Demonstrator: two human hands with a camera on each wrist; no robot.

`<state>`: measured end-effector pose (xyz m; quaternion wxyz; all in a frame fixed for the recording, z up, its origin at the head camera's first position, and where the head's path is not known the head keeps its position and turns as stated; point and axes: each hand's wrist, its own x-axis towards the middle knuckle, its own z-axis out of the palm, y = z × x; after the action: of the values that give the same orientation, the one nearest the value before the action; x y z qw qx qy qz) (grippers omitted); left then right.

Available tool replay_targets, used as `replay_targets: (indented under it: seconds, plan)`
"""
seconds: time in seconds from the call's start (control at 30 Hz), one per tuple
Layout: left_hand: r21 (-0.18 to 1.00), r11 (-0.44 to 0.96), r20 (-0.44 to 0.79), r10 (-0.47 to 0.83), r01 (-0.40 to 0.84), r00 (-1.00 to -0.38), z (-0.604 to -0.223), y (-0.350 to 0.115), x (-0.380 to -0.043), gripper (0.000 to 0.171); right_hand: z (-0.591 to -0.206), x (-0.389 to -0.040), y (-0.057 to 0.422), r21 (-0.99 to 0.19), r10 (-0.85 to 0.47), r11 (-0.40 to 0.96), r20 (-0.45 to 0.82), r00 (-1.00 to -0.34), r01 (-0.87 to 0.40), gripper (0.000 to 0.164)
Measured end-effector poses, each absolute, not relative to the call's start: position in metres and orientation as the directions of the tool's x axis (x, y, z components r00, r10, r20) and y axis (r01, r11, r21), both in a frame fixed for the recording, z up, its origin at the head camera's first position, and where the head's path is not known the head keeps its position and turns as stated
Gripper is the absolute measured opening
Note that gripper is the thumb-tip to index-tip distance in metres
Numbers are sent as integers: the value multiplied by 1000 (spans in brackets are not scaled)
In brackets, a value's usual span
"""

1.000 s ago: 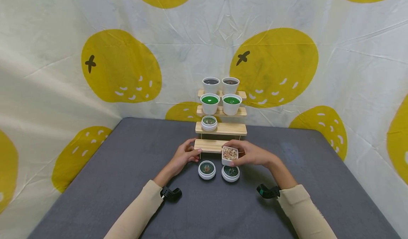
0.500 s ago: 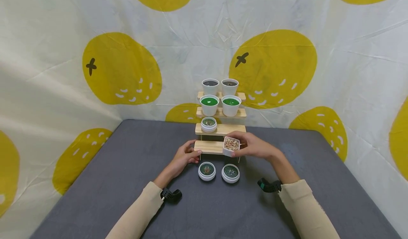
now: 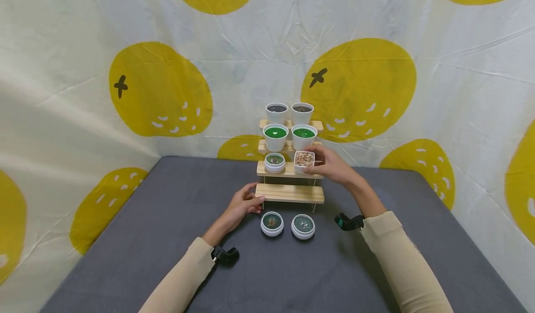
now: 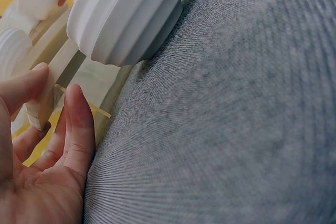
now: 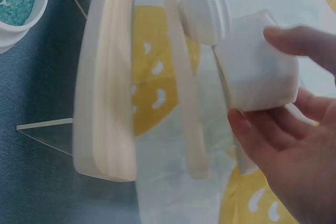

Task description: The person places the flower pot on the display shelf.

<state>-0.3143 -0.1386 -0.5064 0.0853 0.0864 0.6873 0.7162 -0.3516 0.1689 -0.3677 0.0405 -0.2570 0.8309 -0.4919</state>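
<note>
My right hand [image 3: 334, 168] holds a small square white pot [image 3: 302, 168] filled with pale pebbles, thumb in front and fingers behind. The pot is over the right part of the second tier from the bottom, beside a ribbed round white pot [image 3: 274, 166]. In the right wrist view the square pot [image 5: 257, 66] sits close to that tier's board; whether it touches is unclear. Low on the left, my left hand [image 3: 240, 207] pinches the left end of the bottom wooden shelf [image 3: 292, 193]. In the left wrist view its thumb [image 4: 26, 85] lies on top of the board, with fingers beneath.
Two cups with green contents [image 3: 275, 139] stand on the tier above, and two with dark contents [image 3: 277, 114] on the top tier. Two round white pots [image 3: 271, 224] sit on the grey cloth [image 3: 188, 183] in front of the stand. A fruit-patterned curtain [image 3: 251, 62] hangs behind.
My right hand has lifted the square pebble pot from above the front right round pot, past the bottom shelf, to the second tier. My left hand has stayed on the bottom shelf's end.
</note>
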Motion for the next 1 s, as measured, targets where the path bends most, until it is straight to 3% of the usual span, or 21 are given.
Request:
replay_targets:
  seconds: [0.17, 0.5, 0.73, 1.0]
  plan:
    - [999, -34, 3, 245, -6, -970, -506, -136, -314, 68, -378, -359, 171, -833, -442, 403, 185, -878, -379, 62]
    - [999, -33, 7, 246, -1, -969, -506, -138, -315, 69, -389, -365, 169, -929, -329, 288, 132, -935, -233, 71]
    - [999, -46, 16, 244, 4, -970, -505, -140, -315, 69, -391, -367, 168, -933, -319, 270, 147, -936, -238, 69]
    - [999, -37, 11, 259, 1, -966, -507, -140, -316, 70, -393, -347, 176, -928, -295, 291, 144, -945, -232, 80]
